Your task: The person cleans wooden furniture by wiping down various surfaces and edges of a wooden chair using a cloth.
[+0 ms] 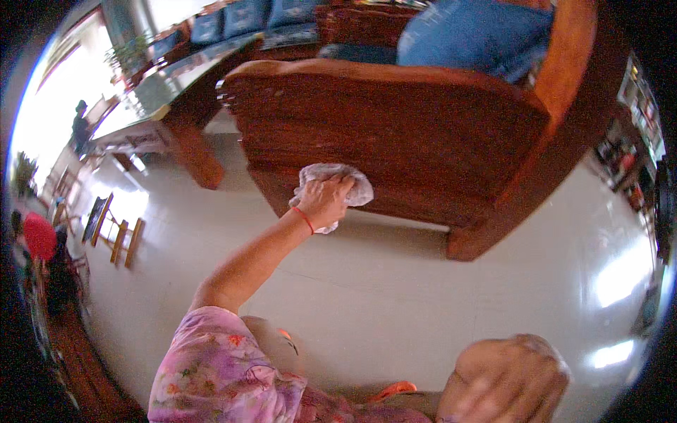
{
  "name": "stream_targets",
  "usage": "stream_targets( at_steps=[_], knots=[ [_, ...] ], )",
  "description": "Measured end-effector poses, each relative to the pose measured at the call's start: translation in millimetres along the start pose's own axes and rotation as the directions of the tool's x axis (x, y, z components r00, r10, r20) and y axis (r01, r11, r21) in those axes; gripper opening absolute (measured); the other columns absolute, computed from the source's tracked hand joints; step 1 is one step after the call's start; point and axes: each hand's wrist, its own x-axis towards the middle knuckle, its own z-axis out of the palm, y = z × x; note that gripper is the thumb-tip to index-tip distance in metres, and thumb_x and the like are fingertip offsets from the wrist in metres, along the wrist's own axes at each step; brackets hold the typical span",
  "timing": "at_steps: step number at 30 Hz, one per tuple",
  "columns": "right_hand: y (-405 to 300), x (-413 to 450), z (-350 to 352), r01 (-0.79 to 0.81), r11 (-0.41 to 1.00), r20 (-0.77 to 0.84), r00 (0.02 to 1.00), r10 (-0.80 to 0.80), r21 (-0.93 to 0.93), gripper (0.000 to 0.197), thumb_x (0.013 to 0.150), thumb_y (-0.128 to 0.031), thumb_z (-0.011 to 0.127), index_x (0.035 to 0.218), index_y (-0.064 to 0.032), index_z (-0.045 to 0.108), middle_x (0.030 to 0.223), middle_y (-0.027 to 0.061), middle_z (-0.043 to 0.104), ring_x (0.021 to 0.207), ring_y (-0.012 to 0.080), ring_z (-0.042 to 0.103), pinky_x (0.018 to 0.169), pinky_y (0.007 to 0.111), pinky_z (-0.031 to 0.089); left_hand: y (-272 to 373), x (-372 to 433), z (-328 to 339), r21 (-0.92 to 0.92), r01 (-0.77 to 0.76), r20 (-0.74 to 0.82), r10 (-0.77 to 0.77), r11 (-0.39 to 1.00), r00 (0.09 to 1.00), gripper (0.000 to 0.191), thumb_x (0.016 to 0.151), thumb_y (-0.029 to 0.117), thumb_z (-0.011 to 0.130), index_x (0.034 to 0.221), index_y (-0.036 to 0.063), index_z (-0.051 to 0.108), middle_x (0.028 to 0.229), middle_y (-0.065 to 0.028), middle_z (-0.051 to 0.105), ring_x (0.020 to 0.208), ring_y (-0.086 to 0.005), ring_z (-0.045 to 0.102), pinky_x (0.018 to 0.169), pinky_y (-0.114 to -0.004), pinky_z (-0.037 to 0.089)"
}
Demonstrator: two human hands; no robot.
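My left hand (pixel 323 200), with a red string around its wrist, is closed on a crumpled whitish cloth (pixel 360 186). The cloth lies against the lower part of a dark reddish wooden side panel (pixel 391 127) of a sofa. At the bottom right is my right hand (pixel 502 383), blurred and close to the camera. It appears to be at my bent knee, and whether its fingers hold anything cannot be made out.
A thick wooden leg (pixel 470 243) of the sofa stands on the glossy tiled floor (pixel 391 296). Blue cushions (pixel 470 39) rest on the seat. At left are a long table (pixel 198 153), a small wooden stool (pixel 119 238) and a distant person (pixel 80 127). Items line the right wall.
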Motion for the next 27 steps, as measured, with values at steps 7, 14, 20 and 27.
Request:
stream_targets(
  at_steps=[7, 14, 20, 27],
  knots=[
    [-45.0, -13.8, -38.0, 0.168, 0.981, 0.009, 0.986, -0.168, -0.098, 0.018, 0.079, -0.03, 0.065, 0.087, -0.0136, 0.066, 0.077, 0.0037, 0.066, 0.07, 0.0164, 0.063, 0.066, 0.031, 0.047, -120.1, -64.6, -89.5, -0.579, 0.529, -0.023, -0.661, 0.62, 0.75, 0.028, 0.073, 0.01, 0.06, 0.1, 0.0044, 0.059, 0.088, -0.0085, 0.065, 0.08, -0.0185, 0.063, 0.072, -0.033, 0.052],
    [-51.7, -21.0, -42.6, 0.113, 0.956, 0.012, 0.993, -0.114, -0.269, 0.024, 0.08, -0.035, 0.066, 0.094, -0.0157, 0.064, 0.077, 0.0013, 0.066, 0.067, 0.0143, 0.062, 0.063, 0.029, 0.047, -162.3, -19.4, -187.7, -0.385, 0.367, -0.714, -0.526, 0.847, 0.462, 0.042, 0.076, 0.017, 0.061, 0.116, 0.0091, 0.054, 0.103, -0.0132, 0.064, 0.094, -0.028, 0.063, 0.081, -0.034, 0.048],
    [-50.6, -18.2, -48.1, 0.019, 0.947, 0.052, 0.999, -0.003, -0.319, 0.031, 0.08, -0.039, 0.066, 0.099, -0.0144, 0.063, 0.08, 0.0022, 0.066, 0.066, 0.0154, 0.061, 0.063, 0.031, 0.048, -199.1, 62.2, -193.1, -0.178, 0.313, -0.563, -0.358, 0.933, 0.745, 0.044, 0.076, 0.032, 0.063, 0.115, 0.0131, 0.057, 0.108, -0.0132, 0.062, 0.101, -0.0301, 0.059, 0.083, -0.036, 0.047],
    [-65.8, -35.7, -56.6, -0.011, 0.911, -0.011, 1.0, 0.007, -0.413, 0.034, 0.081, -0.04, 0.065, 0.103, -0.0148, 0.061, 0.082, 0.0016, 0.066, 0.068, 0.0147, 0.061, 0.067, 0.032, 0.048, -223.3, 94.0, -223.3, 0.13, 0.327, -0.348, -0.266, 0.936, 0.899, 0.036, 0.08, 0.031, 0.058, 0.106, 0.0067, 0.062, 0.096, -0.0186, 0.065, 0.092, -0.0321, 0.062, 0.083, -0.038, 0.048]
  ],
)
